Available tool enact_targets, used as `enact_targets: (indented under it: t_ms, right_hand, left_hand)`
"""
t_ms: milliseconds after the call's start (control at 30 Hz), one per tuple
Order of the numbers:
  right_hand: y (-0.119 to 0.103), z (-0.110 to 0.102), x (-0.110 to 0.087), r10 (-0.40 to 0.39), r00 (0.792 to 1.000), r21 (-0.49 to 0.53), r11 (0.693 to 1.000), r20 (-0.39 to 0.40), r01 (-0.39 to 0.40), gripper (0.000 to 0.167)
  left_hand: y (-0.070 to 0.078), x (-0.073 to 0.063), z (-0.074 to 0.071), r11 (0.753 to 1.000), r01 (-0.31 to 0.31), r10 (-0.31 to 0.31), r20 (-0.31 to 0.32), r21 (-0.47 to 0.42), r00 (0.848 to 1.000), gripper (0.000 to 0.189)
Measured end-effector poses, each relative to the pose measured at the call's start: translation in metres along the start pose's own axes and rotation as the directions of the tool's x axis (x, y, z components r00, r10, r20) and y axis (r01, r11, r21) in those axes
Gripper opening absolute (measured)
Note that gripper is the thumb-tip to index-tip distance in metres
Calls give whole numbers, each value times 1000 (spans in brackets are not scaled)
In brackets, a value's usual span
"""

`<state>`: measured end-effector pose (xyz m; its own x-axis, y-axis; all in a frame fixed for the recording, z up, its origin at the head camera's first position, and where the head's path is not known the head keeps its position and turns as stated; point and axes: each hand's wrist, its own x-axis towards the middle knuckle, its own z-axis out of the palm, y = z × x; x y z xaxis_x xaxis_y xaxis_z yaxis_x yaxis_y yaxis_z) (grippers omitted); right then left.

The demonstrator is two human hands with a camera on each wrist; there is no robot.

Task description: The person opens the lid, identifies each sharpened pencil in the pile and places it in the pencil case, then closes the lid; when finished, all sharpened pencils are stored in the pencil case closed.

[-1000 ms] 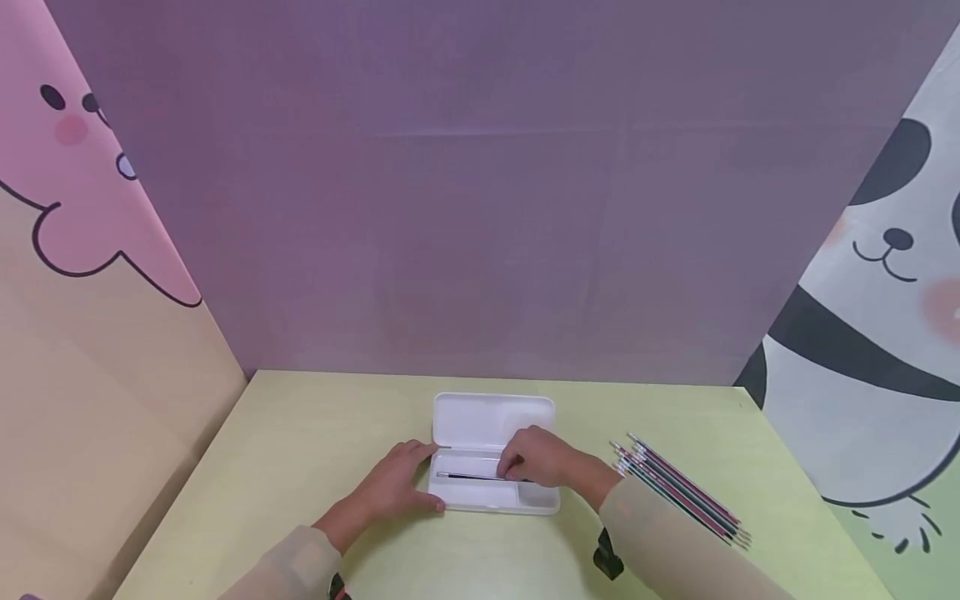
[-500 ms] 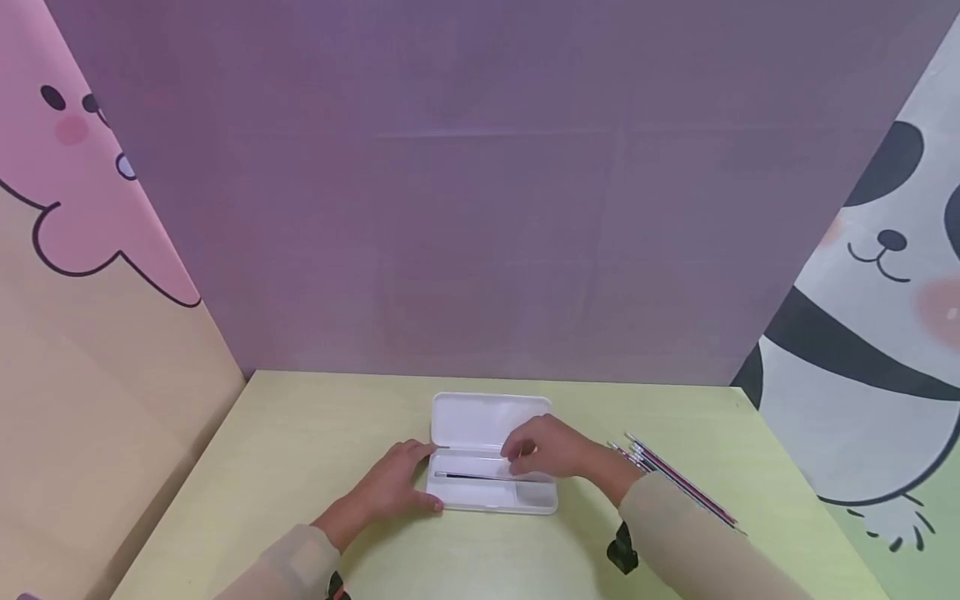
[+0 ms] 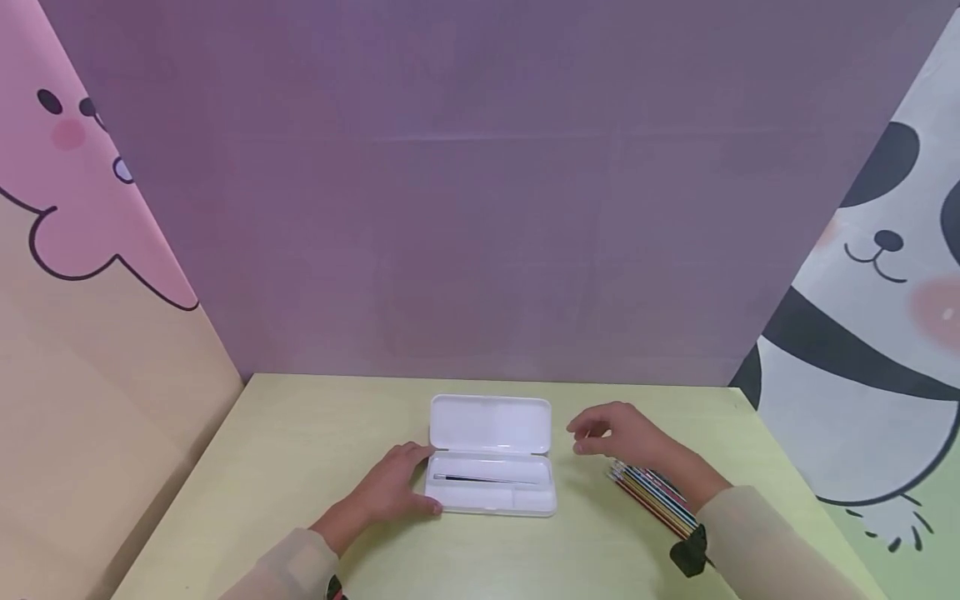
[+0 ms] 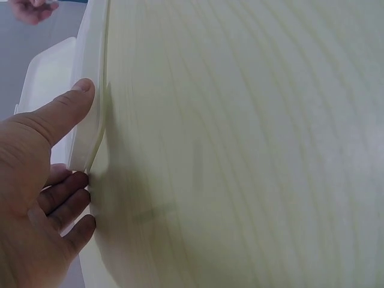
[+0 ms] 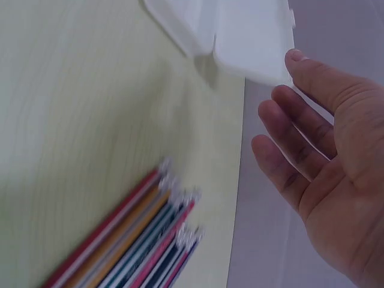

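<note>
A white pencil case lies with its lid raised, a dark slim pencil lengthwise in its tray. My left hand holds the case's left end, thumb at the front corner and fingers at the back; the left wrist view shows the thumb against the case wall. My right hand is in the air right of the case, fingers loosely bent and nothing held. Below it lies a bundle of coloured pencils, partly hidden by the right forearm. In the right wrist view, their pale ends point toward the case.
The pale wooden table ends at a purple-grey panel behind. Walls printed with a pink cartoon shape and a panda stand at the left and right.
My right hand has let go of the dark pencil, lifted from the case and moved right, above the bundle's near end. My left hand has stayed on the case.
</note>
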<state>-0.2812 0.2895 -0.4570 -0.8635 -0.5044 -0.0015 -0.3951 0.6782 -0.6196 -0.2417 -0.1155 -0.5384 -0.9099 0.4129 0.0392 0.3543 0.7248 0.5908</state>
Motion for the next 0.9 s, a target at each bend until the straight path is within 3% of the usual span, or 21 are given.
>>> enact_targets:
  t_ms: [300,467,900]
  right_hand:
    - [39,-30,-52,49,995,-39,998,-82,-52,25]
    - [67,-39,-75,142,985,-26,989,-101,-145,26]
    - [119,-43,-111,281,959,99,955,-20,-278,33]
  left_hand:
    - [0,-1,0,1000,-8,8,-6,-10,1000,94]
    - [-3,1,1,1000,-13,13,-8,3,1000,94]
    - [-1,0,1,1000,2,-2,-6,12,1000,95]
